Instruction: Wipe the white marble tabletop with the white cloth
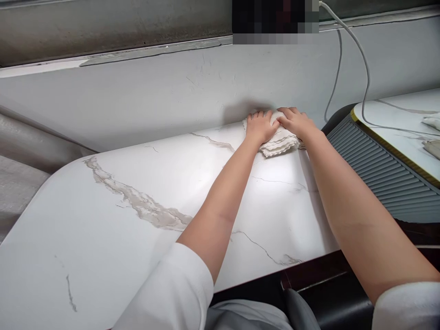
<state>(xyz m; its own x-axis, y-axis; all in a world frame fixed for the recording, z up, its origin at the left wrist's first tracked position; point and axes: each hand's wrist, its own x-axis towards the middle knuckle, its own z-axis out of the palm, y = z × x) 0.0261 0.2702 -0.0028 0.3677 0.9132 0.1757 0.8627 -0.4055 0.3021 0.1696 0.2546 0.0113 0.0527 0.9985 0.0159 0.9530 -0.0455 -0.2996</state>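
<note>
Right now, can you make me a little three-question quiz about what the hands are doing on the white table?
1. True or false: both hands press on the folded cloth.
2. Where is the cloth? A) far edge by the wall B) near edge C) on the floor
3. What hangs down the wall on the right?

Key
1. True: left hand and right hand lie on it.
2. A, on the marble table.
3. A grey cable.

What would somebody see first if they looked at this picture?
First, two bare arms stretch across a white marble-look table with grey veins. At the far edge by the wall, the left hand and right hand press flat on a folded white cloth. To the right sits a grey ribbed panel, and a grey cable hangs down the wall above it.
</note>
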